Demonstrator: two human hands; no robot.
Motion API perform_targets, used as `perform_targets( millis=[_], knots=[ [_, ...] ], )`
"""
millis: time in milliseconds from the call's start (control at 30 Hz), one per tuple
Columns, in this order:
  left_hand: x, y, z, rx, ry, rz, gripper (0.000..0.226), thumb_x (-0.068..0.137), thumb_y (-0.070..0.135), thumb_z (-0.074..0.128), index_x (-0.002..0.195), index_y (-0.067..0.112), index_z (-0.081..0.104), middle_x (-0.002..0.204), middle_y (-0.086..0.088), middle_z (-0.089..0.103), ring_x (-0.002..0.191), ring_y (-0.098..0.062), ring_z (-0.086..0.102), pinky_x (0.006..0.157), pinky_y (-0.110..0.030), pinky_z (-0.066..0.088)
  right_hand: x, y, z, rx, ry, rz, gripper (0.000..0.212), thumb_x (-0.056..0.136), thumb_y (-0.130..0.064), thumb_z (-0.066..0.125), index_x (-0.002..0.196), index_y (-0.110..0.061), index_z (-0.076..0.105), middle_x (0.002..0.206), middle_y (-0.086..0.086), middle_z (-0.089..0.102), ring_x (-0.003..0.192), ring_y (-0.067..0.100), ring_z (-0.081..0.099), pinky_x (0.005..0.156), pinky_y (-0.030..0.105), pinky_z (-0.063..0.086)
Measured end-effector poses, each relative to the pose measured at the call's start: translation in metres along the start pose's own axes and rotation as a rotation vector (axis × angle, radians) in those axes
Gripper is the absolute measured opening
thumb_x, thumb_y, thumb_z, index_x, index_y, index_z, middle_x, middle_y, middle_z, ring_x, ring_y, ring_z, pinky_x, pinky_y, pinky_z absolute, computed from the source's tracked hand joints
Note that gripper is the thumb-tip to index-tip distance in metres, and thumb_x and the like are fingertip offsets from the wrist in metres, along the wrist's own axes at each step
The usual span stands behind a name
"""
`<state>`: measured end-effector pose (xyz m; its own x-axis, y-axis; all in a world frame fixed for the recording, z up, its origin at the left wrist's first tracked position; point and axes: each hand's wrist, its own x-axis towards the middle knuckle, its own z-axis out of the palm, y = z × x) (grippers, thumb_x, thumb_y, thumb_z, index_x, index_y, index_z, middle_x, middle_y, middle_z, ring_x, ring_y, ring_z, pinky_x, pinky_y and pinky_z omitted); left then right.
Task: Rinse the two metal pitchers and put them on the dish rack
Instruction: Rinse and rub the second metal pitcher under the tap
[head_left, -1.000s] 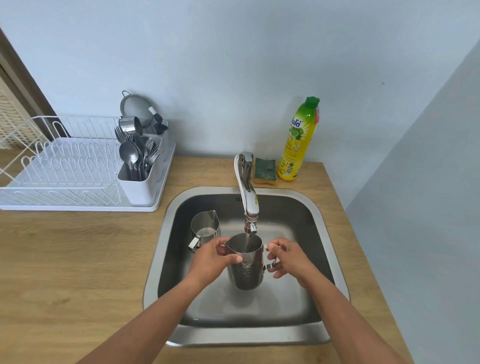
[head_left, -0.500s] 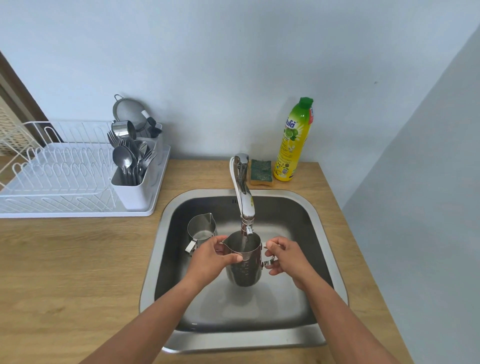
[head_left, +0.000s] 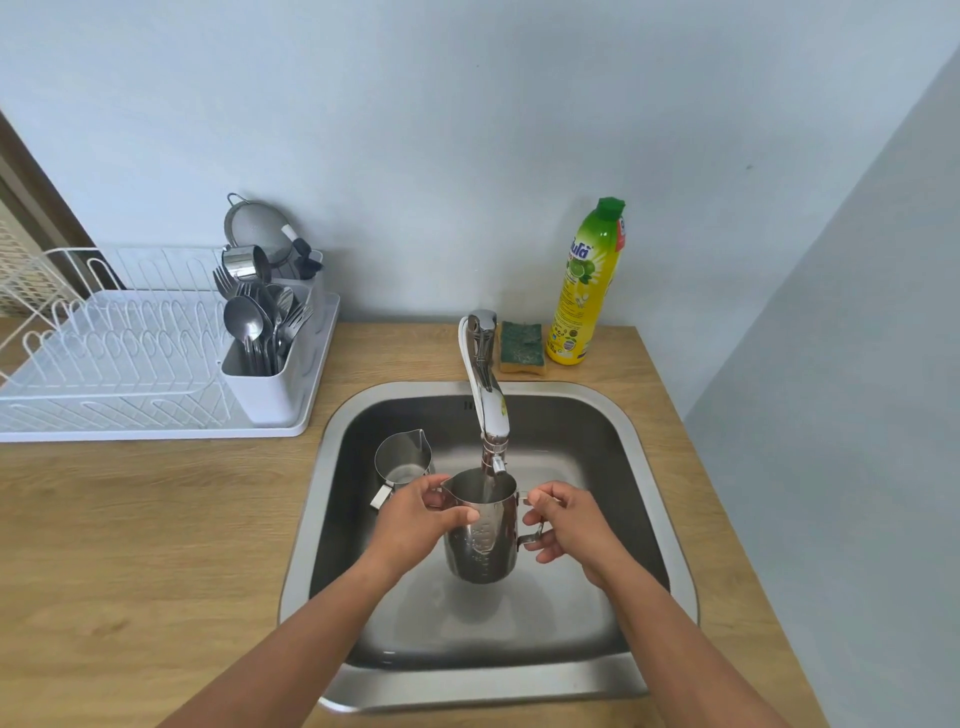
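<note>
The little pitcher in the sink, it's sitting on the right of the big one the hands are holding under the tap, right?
Not quite. The head view shows the little pitcher sitting on the left of the big pitcher, which both hands hold under the tap.

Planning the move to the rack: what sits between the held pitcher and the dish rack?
In the head view, the second pitcher stands between the held pitcher and the dish rack, then sink rim and bare counter.

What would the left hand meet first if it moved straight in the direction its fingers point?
The left hand points right, already touching the held steel pitcher; that comes first.
</note>
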<state>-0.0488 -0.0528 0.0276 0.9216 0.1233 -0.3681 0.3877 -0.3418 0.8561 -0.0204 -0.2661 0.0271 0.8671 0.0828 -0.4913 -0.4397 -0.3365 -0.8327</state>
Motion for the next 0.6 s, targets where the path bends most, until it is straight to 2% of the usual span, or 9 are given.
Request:
perform_targets(
  millis=[100, 167, 300, 400, 500, 600],
  knots=[
    [-0.003, 0.001, 0.003, -0.082, -0.044, 0.005, 0.037, 0.077, 0.016, 0.081, 0.094, 0.04, 0.059, 0.093, 0.011, 0.074, 0.093, -0.004, 0.067, 0.081, -0.018, 0.05, -0.003, 0.002, 0.001, -0.046, -0.012, 0.005, 0.017, 0.1, -0.025, 0.051, 0.1, -0.014, 0.064, 0.09, 0.012, 0.072, 0.067, 0.031, 0.072, 0.049, 0.03, 0.057],
    [-0.005, -0.003, 0.004, -0.117, -0.053, 0.003, 0.032, 0.08, 0.015, 0.078, 0.097, 0.038, 0.062, 0.096, 0.007, 0.075, 0.096, -0.008, 0.067, 0.079, -0.017, 0.049, -0.005, 0.002, 0.003, -0.084, -0.01, 0.009, 0.017, 0.1, -0.025, 0.05, 0.101, -0.015, 0.063, 0.089, 0.01, 0.073, 0.065, 0.031, 0.073, 0.047, 0.029, 0.056],
    [-0.005, -0.006, 0.004, -0.21, -0.05, -0.059, 0.015, 0.085, 0.025, 0.073, 0.097, 0.029, 0.065, 0.1, -0.009, 0.074, 0.095, -0.019, 0.069, 0.087, -0.039, 0.058, -0.006, 0.002, 0.008, -0.094, -0.014, 0.054, 0.021, 0.101, -0.026, 0.045, 0.1, -0.012, 0.06, 0.084, 0.015, 0.074, 0.06, 0.035, 0.071, 0.037, 0.025, 0.047],
    [-0.004, -0.007, 0.007, -0.264, -0.085, -0.158, 0.025, 0.087, 0.034, 0.07, 0.105, 0.016, 0.07, 0.103, -0.016, 0.073, 0.088, -0.021, 0.069, 0.082, -0.047, 0.058, -0.006, 0.003, 0.01, -0.117, -0.017, 0.095, 0.027, 0.101, -0.033, 0.043, 0.097, -0.011, 0.057, 0.071, 0.015, 0.072, 0.05, 0.03, 0.067, 0.034, 0.022, 0.04],
    [-0.003, -0.005, 0.006, -0.246, -0.092, -0.231, 0.031, 0.088, 0.04, 0.067, 0.102, 0.013, 0.073, 0.091, -0.012, 0.069, 0.08, -0.023, 0.064, 0.066, -0.036, 0.059, -0.006, 0.002, 0.012, -0.133, -0.015, 0.122, 0.031, 0.1, -0.035, 0.044, 0.098, -0.008, 0.057, 0.063, 0.013, 0.071, 0.043, 0.025, 0.063, 0.034, 0.021, 0.037],
    [-0.003, -0.002, 0.005, -0.234, -0.094, -0.272, 0.04, 0.088, 0.044, 0.066, 0.103, 0.008, 0.072, 0.09, -0.012, 0.07, 0.074, -0.022, 0.064, 0.056, -0.028, 0.058, -0.005, 0.0, 0.013, -0.147, -0.004, 0.138, 0.033, 0.1, -0.035, 0.045, 0.099, -0.004, 0.058, 0.061, 0.012, 0.07, 0.04, 0.023, 0.062, 0.033, 0.021, 0.038]
  ],
)
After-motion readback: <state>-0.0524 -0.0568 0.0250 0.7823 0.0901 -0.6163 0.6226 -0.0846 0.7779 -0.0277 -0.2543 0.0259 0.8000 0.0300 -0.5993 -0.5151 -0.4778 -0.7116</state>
